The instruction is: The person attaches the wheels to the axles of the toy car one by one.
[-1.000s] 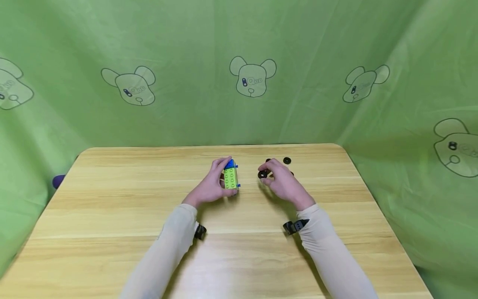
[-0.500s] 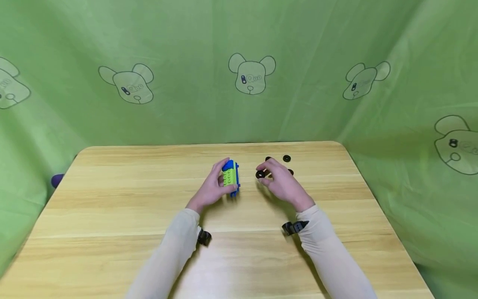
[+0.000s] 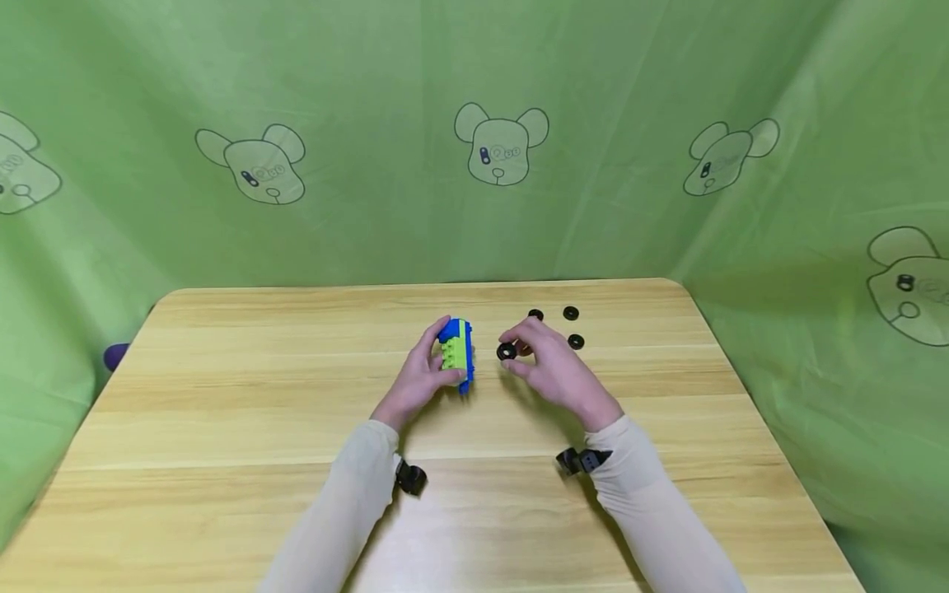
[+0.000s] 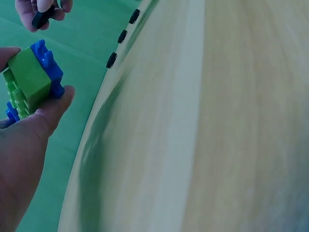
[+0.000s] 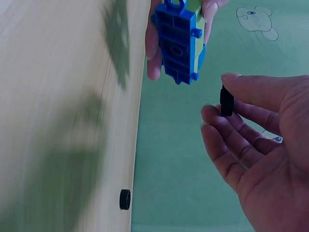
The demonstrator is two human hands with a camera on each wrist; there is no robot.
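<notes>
Green and blue, the block [image 3: 460,356] was gripped above the desk [image 3: 282,395] by the left hand [image 3: 418,380], digits spread around it, while the right hand [image 3: 558,372] pinched a wheel [image 5: 226,102] by the rim, seemingly best kept square to a peg [image 5: 196,33].

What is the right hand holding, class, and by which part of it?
The right hand pinches a black ring by opposite points of its outer edge.

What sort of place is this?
Probably a curtained-off recording booth: green fabric curtain printed with cartoon animal heads, light wood-grain table, black wrist-worn cameras.
</notes>
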